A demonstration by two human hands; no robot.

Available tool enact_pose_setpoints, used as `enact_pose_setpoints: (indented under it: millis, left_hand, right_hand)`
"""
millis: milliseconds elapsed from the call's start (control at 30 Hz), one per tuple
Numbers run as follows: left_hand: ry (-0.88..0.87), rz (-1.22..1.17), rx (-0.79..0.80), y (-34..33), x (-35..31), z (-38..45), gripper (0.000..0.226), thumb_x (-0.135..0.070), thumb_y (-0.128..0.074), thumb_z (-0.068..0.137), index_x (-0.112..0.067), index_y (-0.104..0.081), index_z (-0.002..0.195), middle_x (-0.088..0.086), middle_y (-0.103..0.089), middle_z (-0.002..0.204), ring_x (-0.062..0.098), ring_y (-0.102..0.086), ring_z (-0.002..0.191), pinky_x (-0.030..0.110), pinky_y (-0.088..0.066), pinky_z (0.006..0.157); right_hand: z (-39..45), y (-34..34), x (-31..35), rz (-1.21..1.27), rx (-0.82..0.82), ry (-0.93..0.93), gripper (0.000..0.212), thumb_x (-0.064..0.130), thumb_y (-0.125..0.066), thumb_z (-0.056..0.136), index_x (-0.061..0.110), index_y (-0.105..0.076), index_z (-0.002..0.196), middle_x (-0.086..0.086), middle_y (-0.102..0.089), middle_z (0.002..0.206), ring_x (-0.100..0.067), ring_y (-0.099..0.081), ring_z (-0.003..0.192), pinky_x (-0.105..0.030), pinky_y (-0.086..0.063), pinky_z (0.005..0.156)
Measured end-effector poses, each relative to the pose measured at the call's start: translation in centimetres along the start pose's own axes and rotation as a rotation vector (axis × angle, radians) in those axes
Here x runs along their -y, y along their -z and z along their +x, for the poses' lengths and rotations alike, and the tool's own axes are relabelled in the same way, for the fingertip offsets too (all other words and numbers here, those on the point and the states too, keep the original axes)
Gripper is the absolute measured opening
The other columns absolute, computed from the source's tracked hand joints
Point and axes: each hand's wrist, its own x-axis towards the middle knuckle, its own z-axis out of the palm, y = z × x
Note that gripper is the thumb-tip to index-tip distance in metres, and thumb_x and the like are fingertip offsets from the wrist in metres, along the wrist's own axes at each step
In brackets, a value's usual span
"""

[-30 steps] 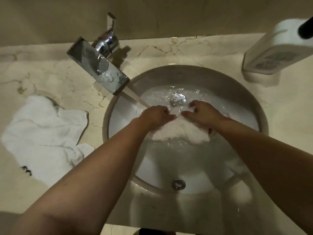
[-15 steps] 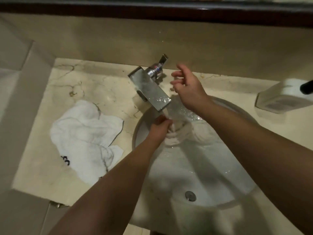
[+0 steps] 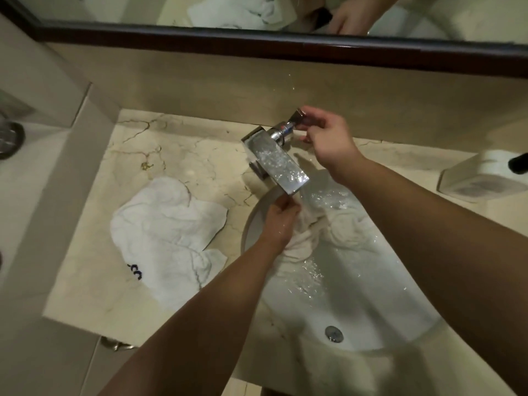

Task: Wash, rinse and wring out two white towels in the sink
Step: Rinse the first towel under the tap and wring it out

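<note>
A wet white towel (image 3: 343, 232) lies bunched in the white round sink (image 3: 357, 315), under the flat chrome faucet spout (image 3: 275, 160). My left hand (image 3: 278, 221) grips the towel's left end just below the spout tip. My right hand (image 3: 328, 138) is raised behind the spout, thumb and fingers pinching the faucet lever (image 3: 297, 118). Water ripples in the basin. A second white towel (image 3: 165, 238), with a small dark blue mark, lies crumpled on the marble counter left of the sink.
A white soap dispenser (image 3: 483, 174) with a black nozzle stands on the counter (image 3: 200, 155) at the right. A dark-framed mirror (image 3: 257, 44) runs along the wall above. The counter's left edge drops to a lower ledge holding a dark round object (image 3: 11, 138). An overflow hole (image 3: 333, 333) sits in the near basin wall.
My right hand left the towel in the basin, rose past the spout and took hold of the faucet lever. My left hand kept its grip on the towel. The view tilted up.
</note>
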Motion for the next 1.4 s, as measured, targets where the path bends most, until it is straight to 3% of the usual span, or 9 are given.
enact_pose_setpoints:
  millis: [200,333,433,533,667,867,967,1100,1400]
  left_hand:
    - [-0.014,0.108,0.000,-0.9,0.0,0.0,0.026,-0.001,-0.051,0.094,-0.018,-0.055,0.076,-0.004,-0.057,0.073,0.002,-0.050,0.064,0.012,-0.040,0.065]
    - [-0.003,0.163,0.076,-1.8,-0.6,-1.1,0.025,-0.014,-0.055,0.096,-0.023,-0.052,0.073,-0.005,-0.053,0.070,0.008,-0.047,0.064,0.021,-0.040,0.064]
    - [-0.092,0.288,0.169,-2.1,-1.0,-2.2,0.019,-0.022,-0.057,0.095,-0.025,-0.054,0.077,-0.005,-0.058,0.073,0.012,-0.053,0.069,0.027,-0.042,0.065]
    - [-0.233,0.458,0.250,-1.8,-1.8,-3.7,0.015,-0.022,-0.055,0.095,-0.020,-0.050,0.081,-0.007,-0.052,0.067,0.012,-0.047,0.065,0.030,-0.037,0.063]
    - [-0.393,0.799,0.419,-1.8,-4.0,-5.6,0.013,-0.024,-0.048,0.102,-0.011,-0.050,0.098,0.009,-0.060,0.081,0.029,-0.054,0.076,0.037,-0.038,0.067]
    - [-0.323,1.117,0.539,-1.4,-7.7,-7.3,0.042,-0.048,-0.047,0.100,-0.014,-0.053,0.124,0.012,-0.063,0.118,0.031,-0.058,0.108,0.037,-0.041,0.082]
    - [-0.382,1.097,0.585,-0.8,-9.6,-8.4,0.036,-0.055,-0.045,0.099,-0.020,-0.051,0.098,0.009,-0.063,0.101,0.028,-0.058,0.096,0.036,-0.037,0.073]
    - [-0.455,1.080,0.609,-0.3,-13.2,-10.6,0.025,-0.045,-0.044,0.102,-0.022,-0.047,0.109,0.005,-0.059,0.097,0.020,-0.051,0.084,0.033,-0.034,0.068]
    - [-0.570,1.097,0.528,0.1,-20.0,-13.6,0.015,-0.040,-0.045,0.102,-0.029,-0.042,0.093,-0.002,-0.056,0.084,0.022,-0.057,0.082,0.038,-0.046,0.069]
  right_hand:
    - [-1.5,-0.4,-1.1,-0.080,0.020,0.121,0.046,-0.006,-0.036,0.098,0.012,-0.059,0.133,-0.002,-0.065,0.124,-0.041,-0.059,0.105,-0.050,-0.050,0.094]
    - [-3.4,2.2,-6.1,-0.252,0.057,-0.031,0.038,-0.002,-0.039,0.096,0.008,-0.059,0.126,-0.010,-0.067,0.117,-0.025,-0.064,0.102,-0.032,-0.050,0.086]
    - [-6.3,4.6,-9.8,-0.489,0.298,-0.167,0.029,0.002,-0.043,0.093,0.004,-0.070,0.102,-0.010,-0.068,0.096,-0.020,-0.060,0.088,-0.036,-0.046,0.080]
    - [-8.5,6.8,-10.5,-0.584,0.301,-0.209,0.028,0.019,-0.045,0.091,0.002,-0.054,0.071,-0.012,-0.054,0.072,-0.023,-0.047,0.068,-0.042,-0.040,0.067]
    - [-11.0,8.9,-9.2,-0.946,0.352,-0.068,0.031,0.031,-0.050,0.094,0.006,-0.064,0.081,-0.009,-0.065,0.081,-0.024,-0.059,0.077,-0.038,-0.046,0.073]
    - [-14.6,10.1,-4.8,-0.910,0.256,0.010,0.027,0.029,-0.058,0.090,0.011,-0.059,0.069,-0.004,-0.058,0.069,-0.018,-0.054,0.065,-0.034,-0.038,0.059]
    - [-16.7,10.8,-2.4,-0.650,0.176,-0.027,0.032,0.023,-0.063,0.084,0.012,-0.047,0.057,0.000,-0.040,0.056,-0.012,-0.040,0.051,-0.028,-0.032,0.051]
    - [-19.2,12.1,1.4,-0.422,0.125,-0.053,0.021,0.011,-0.063,0.085,0.006,-0.056,0.066,-0.004,-0.039,0.062,-0.008,-0.036,0.051,-0.017,-0.028,0.047]
    - [-21.1,14.3,6.3,-1.092,0.163,0.209,0.017,0.038,-0.056,0.093,0.030,-0.052,0.079,0.001,-0.055,0.082,-0.022,-0.057,0.077,-0.041,-0.049,0.072]
